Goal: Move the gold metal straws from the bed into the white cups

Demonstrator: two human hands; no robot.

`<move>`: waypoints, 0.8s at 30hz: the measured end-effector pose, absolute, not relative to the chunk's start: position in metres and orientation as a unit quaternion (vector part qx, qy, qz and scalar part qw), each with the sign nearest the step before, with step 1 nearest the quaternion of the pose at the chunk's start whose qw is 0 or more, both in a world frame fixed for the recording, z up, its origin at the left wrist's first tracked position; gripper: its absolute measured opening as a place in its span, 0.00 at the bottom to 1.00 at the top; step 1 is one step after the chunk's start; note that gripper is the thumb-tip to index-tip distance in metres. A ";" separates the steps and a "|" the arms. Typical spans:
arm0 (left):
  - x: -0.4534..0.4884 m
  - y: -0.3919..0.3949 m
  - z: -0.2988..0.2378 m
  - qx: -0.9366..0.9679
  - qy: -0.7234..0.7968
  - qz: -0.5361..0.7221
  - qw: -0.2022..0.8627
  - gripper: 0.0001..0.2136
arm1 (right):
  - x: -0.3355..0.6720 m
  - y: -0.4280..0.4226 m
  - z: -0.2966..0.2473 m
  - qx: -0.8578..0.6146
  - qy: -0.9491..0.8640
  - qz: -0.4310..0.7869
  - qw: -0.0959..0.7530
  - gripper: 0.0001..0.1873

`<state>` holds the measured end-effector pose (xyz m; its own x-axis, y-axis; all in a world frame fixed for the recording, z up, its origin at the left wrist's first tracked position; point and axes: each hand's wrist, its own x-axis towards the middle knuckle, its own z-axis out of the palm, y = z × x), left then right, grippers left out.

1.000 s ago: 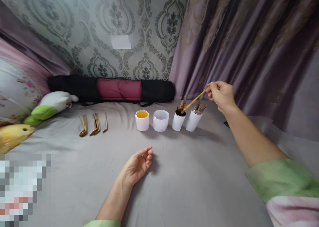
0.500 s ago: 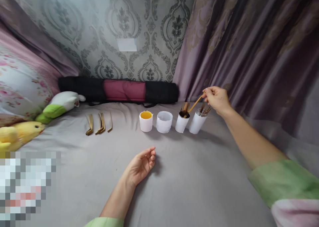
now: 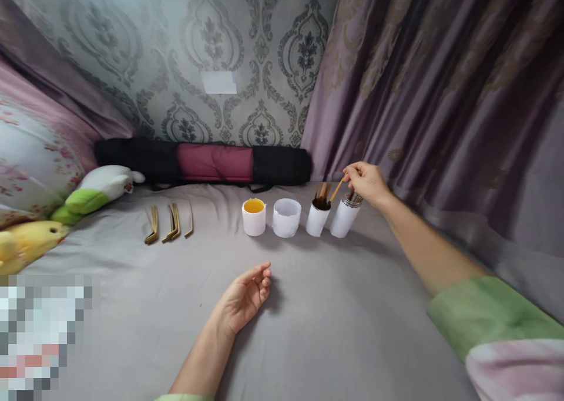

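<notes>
My right hand [image 3: 368,182] pinches the upper end of a thin golden-brown stick [image 3: 337,188]. The stick's lower end leans into the mouth of a white-wrapped narrow cup [image 3: 316,220], where several brown sticks [image 3: 323,192] stand. Just right of it, partly behind my hand, is a second narrow white-wrapped container [image 3: 345,218] with more thin sticks. My left hand [image 3: 245,300] rests on the sheet with the palm turned inward, fingers loosely curled and apart, holding nothing. A wide white cup with a yellow inside [image 3: 254,220] and a wide white cup [image 3: 286,219] stand in the same row.
Bent gold-coloured straws [image 3: 173,223] lie in groups on the grey sheet [image 3: 335,330] at the left. A black and maroon roll bag [image 3: 211,161] lies along the wall. Plush toys [image 3: 94,192] are at the left edge; purple curtains [image 3: 423,95] hang at the right.
My right hand has come slightly left and lower, and the stick reaches the cup's mouth at a steeper slant. The whole view has shifted a little. The left hand keeps its pose.
</notes>
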<state>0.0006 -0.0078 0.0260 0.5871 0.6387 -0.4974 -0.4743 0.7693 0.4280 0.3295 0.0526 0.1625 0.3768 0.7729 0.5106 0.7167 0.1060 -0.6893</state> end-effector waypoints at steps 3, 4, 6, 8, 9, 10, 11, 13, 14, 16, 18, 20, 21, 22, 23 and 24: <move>0.001 -0.008 0.026 0.123 0.319 0.318 0.884 0.07 | 0.330 0.055 0.159 -0.677 -0.560 0.023 0.476 0.09; 0.001 -0.008 0.026 0.123 0.318 0.318 0.885 0.07 | 0.330 0.056 0.157 -0.679 -0.562 0.023 0.472 0.09; 0.000 -0.008 0.026 0.122 0.317 0.319 0.885 0.07 | 0.329 0.057 0.155 -0.680 -0.569 0.023 0.462 0.09; 0.000 -0.008 0.026 0.123 0.316 0.319 0.885 0.07 | 0.328 0.057 0.153 -0.683 -0.578 0.025 0.447 0.09; 0.000 -0.008 0.026 0.124 0.315 0.319 0.885 0.08 | 0.327 0.056 0.153 -0.686 -0.581 0.025 0.438 0.09; 0.000 -0.008 0.026 0.125 0.315 0.319 0.885 0.08 | 0.325 0.056 0.153 -0.690 -0.582 0.024 0.429 0.09; 0.001 -0.008 0.025 0.125 0.316 0.319 0.885 0.08 | 0.324 0.055 0.154 -0.695 -0.584 0.024 0.418 0.09; 0.001 -0.008 0.025 0.124 0.318 0.320 0.884 0.07 | 0.321 0.054 0.155 -0.706 -0.586 0.025 0.396 0.09; 0.001 -0.007 0.025 0.124 0.318 0.321 0.883 0.07 | 0.320 0.053 0.155 -0.713 -0.586 0.027 0.385 0.09; 0.000 -0.007 0.024 0.125 0.317 0.320 0.884 0.08 | 0.317 0.052 0.156 -0.723 -0.587 0.032 0.363 0.10; 0.000 -0.007 0.023 0.125 0.317 0.319 0.885 0.08 | 0.314 0.052 0.157 -0.733 -0.587 0.035 0.343 0.10; 0.000 -0.007 0.023 0.124 0.318 0.318 0.884 0.08 | 0.311 0.051 0.158 -0.744 -0.583 0.038 0.323 0.10; 0.000 -0.007 0.023 0.124 0.318 0.319 0.884 0.08 | 0.309 0.050 0.158 -0.751 -0.578 0.040 0.316 0.10; 0.000 -0.007 0.023 0.125 0.318 0.320 0.884 0.08 | 0.307 0.049 0.159 -0.759 -0.571 0.043 0.309 0.10; 0.000 -0.007 0.023 0.125 0.318 0.320 0.884 0.08 | 0.305 0.049 0.159 -0.766 -0.565 0.048 0.304 0.11; 0.000 -0.008 0.024 0.125 0.317 0.320 0.884 0.08 | 0.303 0.048 0.160 -0.772 -0.559 0.052 0.299 0.11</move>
